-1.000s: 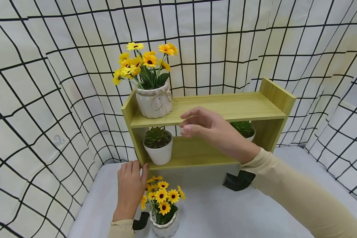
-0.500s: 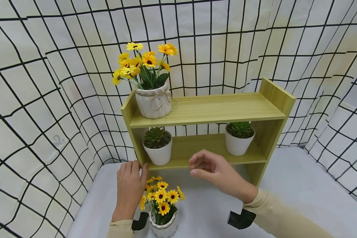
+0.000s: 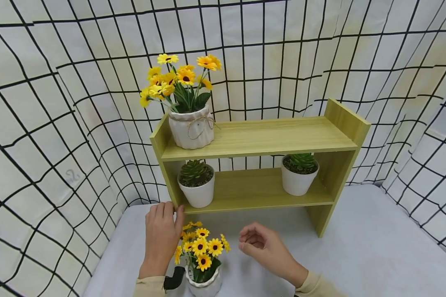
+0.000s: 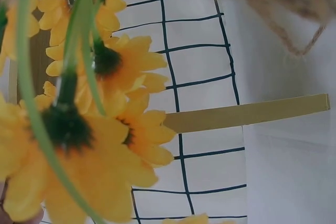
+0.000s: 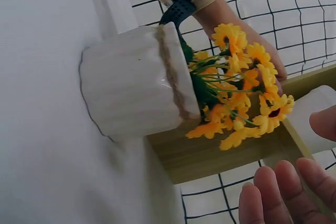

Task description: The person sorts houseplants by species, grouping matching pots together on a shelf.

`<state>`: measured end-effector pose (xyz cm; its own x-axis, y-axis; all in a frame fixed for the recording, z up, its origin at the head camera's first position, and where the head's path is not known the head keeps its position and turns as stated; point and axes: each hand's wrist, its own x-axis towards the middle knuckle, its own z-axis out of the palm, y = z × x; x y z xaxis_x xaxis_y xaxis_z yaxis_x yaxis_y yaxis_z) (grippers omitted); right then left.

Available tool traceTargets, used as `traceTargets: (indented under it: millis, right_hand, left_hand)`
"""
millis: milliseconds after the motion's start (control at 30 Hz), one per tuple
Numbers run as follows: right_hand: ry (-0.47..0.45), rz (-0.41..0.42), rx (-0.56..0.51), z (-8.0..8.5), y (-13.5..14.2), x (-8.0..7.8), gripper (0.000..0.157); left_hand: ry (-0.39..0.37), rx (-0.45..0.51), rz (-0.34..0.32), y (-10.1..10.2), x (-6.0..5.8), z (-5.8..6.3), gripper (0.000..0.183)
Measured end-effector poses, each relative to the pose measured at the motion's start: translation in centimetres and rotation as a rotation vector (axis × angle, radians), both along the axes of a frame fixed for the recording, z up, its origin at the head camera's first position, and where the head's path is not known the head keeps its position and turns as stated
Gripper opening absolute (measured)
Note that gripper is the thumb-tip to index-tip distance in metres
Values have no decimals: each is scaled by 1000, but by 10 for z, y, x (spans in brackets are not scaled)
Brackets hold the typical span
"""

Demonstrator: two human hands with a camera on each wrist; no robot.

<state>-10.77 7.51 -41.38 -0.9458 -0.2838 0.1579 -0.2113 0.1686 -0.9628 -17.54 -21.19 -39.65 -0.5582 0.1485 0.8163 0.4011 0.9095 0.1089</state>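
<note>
My left hand [image 3: 159, 239] holds the lower left side of a two-tier wooden shelf [image 3: 267, 136], thumb by the front edge. Just right of that wrist, a white ruffled pot of yellow artificial sunflowers [image 3: 205, 284] stands upright on the table. My right hand [image 3: 265, 251] hovers to the right of this pot with loosely bent fingers and nothing in them. In the right wrist view its fingers [image 5: 286, 192] are apart from the pot [image 5: 131, 82], which has twine round its rim. Yellow blooms [image 4: 73, 161] fill much of the left wrist view, hiding most of the left hand.
On the shelf's top left stands another pot of yellow flowers [image 3: 192, 132]. Below, one white succulent pot [image 3: 198, 192] is at the left and a second succulent pot [image 3: 299, 181] at the right. White cloth covers the table [image 3: 375, 247]; a black-gridded backdrop [image 3: 264, 62] surrounds it.
My right hand has drawn down from in front of the shelf to beside the lower sunflower pot, uncovering the right succulent. The left hand has stayed on the shelf's side.
</note>
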Motion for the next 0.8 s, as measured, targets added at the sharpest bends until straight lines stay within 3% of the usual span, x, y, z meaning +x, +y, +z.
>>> traceTargets:
  millis: [133, 400, 600, 800]
  right_hand:
    - [-5, -46, -34, -21, -7, 2, 25]
    - [-105, -98, -46, -49, -24, 12, 32]
    - [-175, -56, -2, -57, -35, 19, 41]
    - [-188, -3, -12, -58, -43, 21, 51]
  left_hand:
    - [5, 2, -5, -1, 0, -1, 23]
    - [-4, 11, -3, 1, 0, 0, 23]
    - [-12, 13, 0, 2, 1, 1, 23]
    - [-25, 9, 8, 2, 1, 1, 23]
